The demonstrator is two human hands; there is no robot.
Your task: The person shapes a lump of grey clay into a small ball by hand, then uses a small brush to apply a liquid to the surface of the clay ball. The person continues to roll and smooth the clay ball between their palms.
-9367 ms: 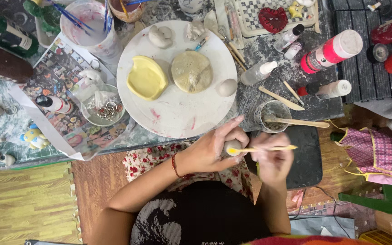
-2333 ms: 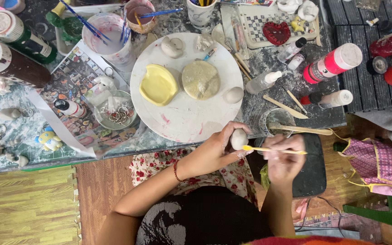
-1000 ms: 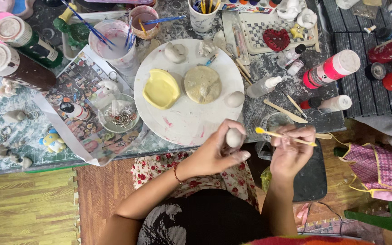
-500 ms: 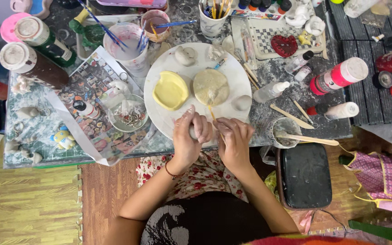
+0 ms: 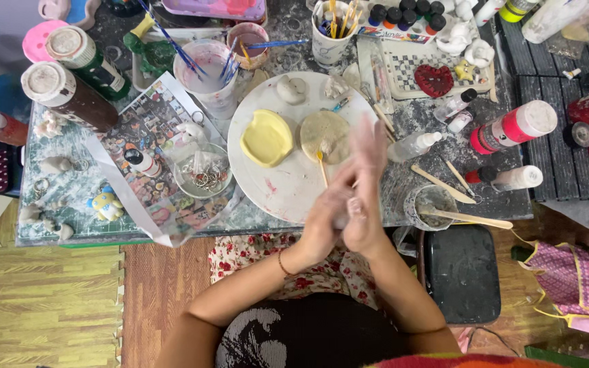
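Observation:
My left hand (image 5: pixel 323 221) and my right hand (image 5: pixel 366 187) are pressed palm to palm over the near edge of a round white plate (image 5: pixel 288 194). A small pale clay lump (image 5: pixel 341 219) shows between them; the right fingers are blurred. A thin wooden stick with a yellow tip (image 5: pixel 322 167) lies on the plate just beyond my hands. On the plate sit a yellow clay dish (image 5: pixel 266 138), a round tan clay disc (image 5: pixel 325 135) and a small grey clay figure (image 5: pixel 292 89).
Paint bottles (image 5: pixel 512 127) and wooden sticks (image 5: pixel 442 182) lie right of the plate, by a cup (image 5: pixel 431 203). Brush cups (image 5: pixel 207 71) stand behind it. A glass bowl of rings (image 5: pixel 202 174) rests on a printed sheet (image 5: pixel 141 133) at left. A black stool (image 5: pixel 461 272) stands below right.
My hands came together over the plate's near edge, the stick left my right hand and lies on the plate, and the right palm now slides over the left with the clay between.

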